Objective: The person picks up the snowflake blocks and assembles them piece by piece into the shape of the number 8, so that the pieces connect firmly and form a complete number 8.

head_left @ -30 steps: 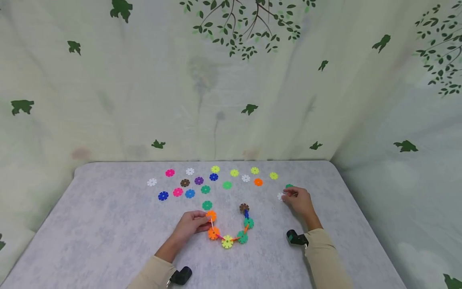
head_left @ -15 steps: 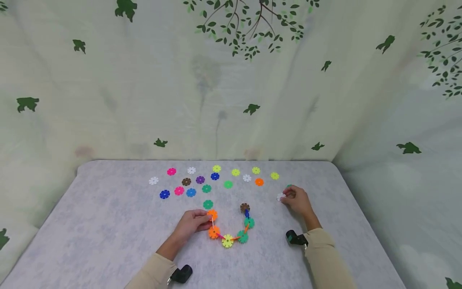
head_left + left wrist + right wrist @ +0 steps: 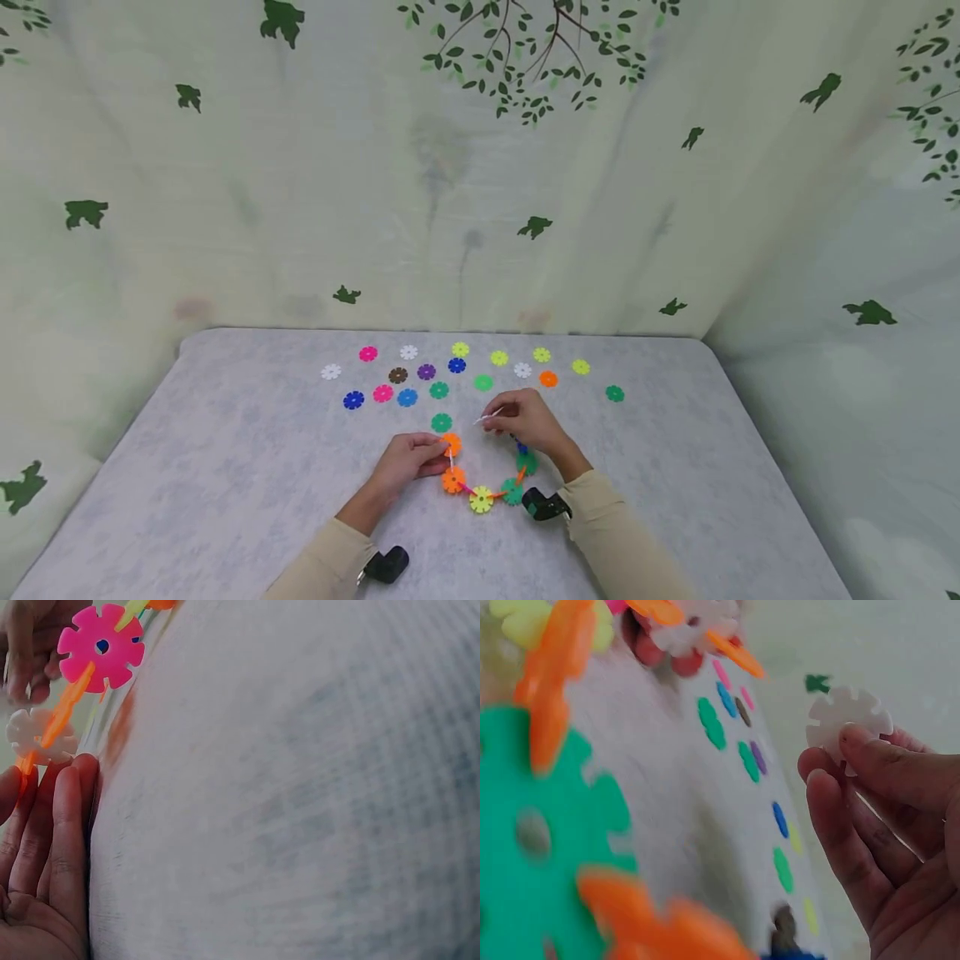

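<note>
My left hand (image 3: 408, 461) pinches the orange end disc (image 3: 452, 442) of a curved chain of slotted, flower-shaped plastic discs. From there the chain runs through a white disc (image 3: 30, 735), a second orange disc (image 3: 453, 480), a pink disc (image 3: 112, 660), a yellow disc (image 3: 482, 499) and green discs (image 3: 513, 492). My right hand (image 3: 525, 417) holds a loose white disc (image 3: 847, 709) between thumb and fingers, just right of the left hand and above the chain's gap. It covers the chain's far right end in the head view.
Several loose discs lie scattered across the back of the grey table (image 3: 225, 467), among them an orange disc (image 3: 549, 379), a blue disc (image 3: 353, 400) and a purple disc (image 3: 426, 372). One green disc (image 3: 442, 422) lies close behind the left hand; another green disc (image 3: 615, 393) is far right.
My right hand has lifted the white disc off the table's right side and carried it left, toward the left hand. The left hand keeps its grip on the orange end disc.
</note>
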Motion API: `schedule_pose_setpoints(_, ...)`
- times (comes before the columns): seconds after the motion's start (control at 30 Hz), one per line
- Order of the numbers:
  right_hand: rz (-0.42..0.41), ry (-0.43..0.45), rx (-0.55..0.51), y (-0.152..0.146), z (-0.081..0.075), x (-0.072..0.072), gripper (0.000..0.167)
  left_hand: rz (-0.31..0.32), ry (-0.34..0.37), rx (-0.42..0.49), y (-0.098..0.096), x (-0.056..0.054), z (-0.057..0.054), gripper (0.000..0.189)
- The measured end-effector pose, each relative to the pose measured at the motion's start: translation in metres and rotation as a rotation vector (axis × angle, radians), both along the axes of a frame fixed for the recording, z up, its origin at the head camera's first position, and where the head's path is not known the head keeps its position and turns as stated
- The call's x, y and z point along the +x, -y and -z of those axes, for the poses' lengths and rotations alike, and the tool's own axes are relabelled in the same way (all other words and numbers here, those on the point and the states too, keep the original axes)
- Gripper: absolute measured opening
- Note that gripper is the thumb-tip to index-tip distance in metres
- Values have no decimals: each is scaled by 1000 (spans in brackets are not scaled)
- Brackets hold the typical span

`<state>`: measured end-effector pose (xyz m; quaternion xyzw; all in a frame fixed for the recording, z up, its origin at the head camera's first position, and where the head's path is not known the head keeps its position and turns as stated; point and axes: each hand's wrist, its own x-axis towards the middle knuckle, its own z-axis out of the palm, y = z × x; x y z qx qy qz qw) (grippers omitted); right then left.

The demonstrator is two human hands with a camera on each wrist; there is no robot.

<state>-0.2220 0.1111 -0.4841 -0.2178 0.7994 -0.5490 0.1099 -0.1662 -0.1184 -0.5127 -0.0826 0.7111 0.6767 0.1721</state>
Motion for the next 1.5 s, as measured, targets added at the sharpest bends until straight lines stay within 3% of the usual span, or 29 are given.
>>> schedule_pose_setpoints(0.1, -48, 13, 27, 16, 3, -3, 6, -4, -4, -1, -2, -1, 1, 24)
schedule_pose_setpoints(0.47, -76, 33, 69, 30, 9, -6, 5, -20, -13, 0, -1, -1, 3, 23)
schedule_pose_setpoints(0.77, -44, 21, 33, 39, 8, 0, 4, -80, -44, -88, -4, 3, 9, 30)
schedule_pose_setpoints(1.13, -68, 1, 81, 40, 11, -7, 5, -90, -66, -103, -10, 2, 0, 20)
schedule_pose_setpoints(1.23, -83, 5, 101, 36, 8, -10, 5, -59, -50, -95, -11, -1, -1, 19)
schedule_pose_setpoints(1.37, -121, -14, 114, 31, 5, -12, 4, 44, -20, -78, -7, -5, -1, 24)
schedule_pose_setpoints(1.5, -215, -43, 112, 31, 5, -14, 5, 144, 17, -50, -1, -8, -1, 41)
